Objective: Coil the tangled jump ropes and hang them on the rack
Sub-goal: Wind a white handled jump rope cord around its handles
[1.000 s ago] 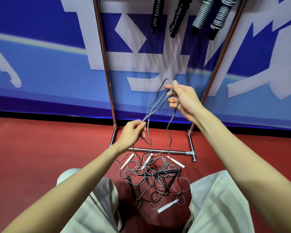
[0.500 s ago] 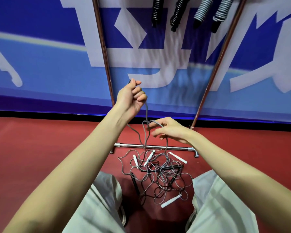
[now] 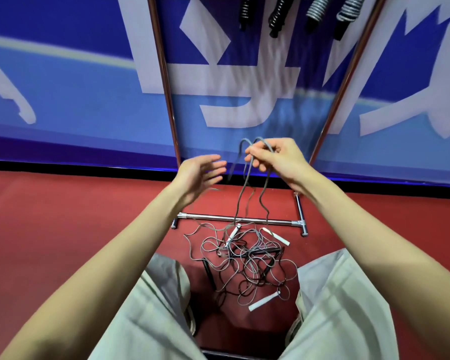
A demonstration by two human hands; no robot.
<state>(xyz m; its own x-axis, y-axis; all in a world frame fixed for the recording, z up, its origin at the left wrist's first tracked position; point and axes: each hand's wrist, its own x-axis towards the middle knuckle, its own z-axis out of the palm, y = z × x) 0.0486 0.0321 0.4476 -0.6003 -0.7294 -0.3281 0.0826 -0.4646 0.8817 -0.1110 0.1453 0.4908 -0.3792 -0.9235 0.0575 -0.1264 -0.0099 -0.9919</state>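
Red floor, blue banner wall beyond hands. Right hand pinches grey rope loops; left hand spread, just beside. Tangled ropes below hands, by rack base.

Left hand spread loose; right hand curled in a grip.

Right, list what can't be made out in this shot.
- Head view: the coiled ropes on the rack are cut off by the top edge, so how they hang is unseen.
- Left hand is motion-blurred; whether it touches the grey rope is unclear.
- The pile overlaps too much to count its ropes.
- Right hand hides its loops.
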